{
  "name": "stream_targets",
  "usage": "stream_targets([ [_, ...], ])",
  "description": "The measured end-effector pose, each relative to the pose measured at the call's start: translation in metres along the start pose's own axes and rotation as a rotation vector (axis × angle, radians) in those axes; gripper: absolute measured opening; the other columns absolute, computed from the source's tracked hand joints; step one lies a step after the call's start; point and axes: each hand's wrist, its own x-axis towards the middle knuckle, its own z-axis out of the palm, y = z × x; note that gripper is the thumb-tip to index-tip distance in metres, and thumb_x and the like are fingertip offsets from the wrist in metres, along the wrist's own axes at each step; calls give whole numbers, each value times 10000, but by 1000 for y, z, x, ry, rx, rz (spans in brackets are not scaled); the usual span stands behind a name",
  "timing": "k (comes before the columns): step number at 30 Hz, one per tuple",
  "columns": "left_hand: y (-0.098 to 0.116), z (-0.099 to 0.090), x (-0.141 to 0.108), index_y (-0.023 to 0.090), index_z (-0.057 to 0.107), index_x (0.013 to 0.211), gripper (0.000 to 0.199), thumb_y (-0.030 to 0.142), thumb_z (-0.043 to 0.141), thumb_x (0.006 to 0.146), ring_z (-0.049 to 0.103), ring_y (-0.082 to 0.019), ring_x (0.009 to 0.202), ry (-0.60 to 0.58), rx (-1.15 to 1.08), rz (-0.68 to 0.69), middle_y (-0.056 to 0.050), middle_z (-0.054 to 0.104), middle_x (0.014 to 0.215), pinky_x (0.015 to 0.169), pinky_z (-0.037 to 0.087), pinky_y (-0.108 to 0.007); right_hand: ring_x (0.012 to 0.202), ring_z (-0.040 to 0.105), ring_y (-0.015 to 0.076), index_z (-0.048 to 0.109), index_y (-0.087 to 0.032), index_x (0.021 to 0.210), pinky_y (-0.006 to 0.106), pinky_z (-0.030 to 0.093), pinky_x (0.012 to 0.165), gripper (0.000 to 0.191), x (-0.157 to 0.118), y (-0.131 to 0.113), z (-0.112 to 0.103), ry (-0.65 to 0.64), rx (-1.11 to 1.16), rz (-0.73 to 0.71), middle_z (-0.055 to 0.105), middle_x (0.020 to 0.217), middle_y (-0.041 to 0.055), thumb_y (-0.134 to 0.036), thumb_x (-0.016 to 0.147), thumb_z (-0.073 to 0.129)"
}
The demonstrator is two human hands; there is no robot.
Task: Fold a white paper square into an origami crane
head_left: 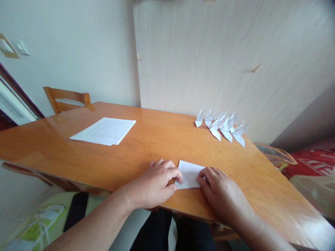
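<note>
A folded sheet of white paper (188, 173) lies near the front edge of the wooden table, between my two hands. At its left end, the thumb and curled fingers of my left hand (163, 179) are closed on the lower left corner. My right hand (218, 184) pinches the right end, its thumb and fingertips close together there. Part of the paper's right side is hidden under those fingers. Farther back on the right stand several folded white paper figures (227, 126) with pointed tips, set close together in a row.
A stack of printed sheets (104, 130) lies on the table (157, 134) at the left. Behind it is a wooden chair (68, 96). A pale stool below left bears a black phone-like object (76, 210) and a green-and-white power strip (39, 223). Red bags (311, 163) sit beyond the right edge.
</note>
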Motion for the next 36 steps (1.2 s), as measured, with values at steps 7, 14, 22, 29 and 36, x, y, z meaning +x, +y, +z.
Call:
stream_targets([
  [7, -3, -1, 5, 294, 686, 920, 215, 160, 519, 902, 520, -201, 1039, 15, 16, 34, 23, 615, 1010, 944, 362, -375, 840, 633, 227, 583, -211, 874, 324, 412, 738, 123, 0, 0, 0, 10, 21, -4, 666, 879, 45, -245, 969, 513],
  [14, -2, 5, 31, 225, 698, 957, 127, 217, 574, 931, 532, -197, 983, 69, 55, 256, -26, 629, 975, 922, 412, -340, 831, 634, 217, 589, -205, 877, 315, 405, 740, 123, 1, 2, 2, 20, 36, -4, 663, 869, 39, -233, 970, 514],
  [22, -11, 7, 42, 316, 724, 1108, 235, 429, 607, 938, 540, -237, 1078, -7, 122, 374, -62, 596, 1098, 994, 420, -418, 811, 625, 213, 580, -220, 830, 304, 381, 694, 174, 1, 2, 1, 14, 37, 8, 662, 849, 27, -284, 978, 515],
  [29, -10, -1, 46, 396, 702, 1173, 281, 393, 662, 895, 395, -324, 1360, -92, 177, 353, -55, 498, 1419, 1110, 329, -538, 825, 640, 202, 602, -229, 885, 296, 390, 710, 142, 3, 8, -2, -29, 102, 37, 687, 887, 25, -265, 976, 499],
  [36, -6, -12, 59, 431, 609, 1307, 420, 452, 630, 888, 74, -405, 1515, -310, 215, 292, -40, 276, 1623, 1156, 124, -661, 801, 643, 208, 553, -223, 896, 298, 404, 700, 137, 3, 8, 0, -22, 107, 61, 680, 860, 30, -241, 986, 452],
])
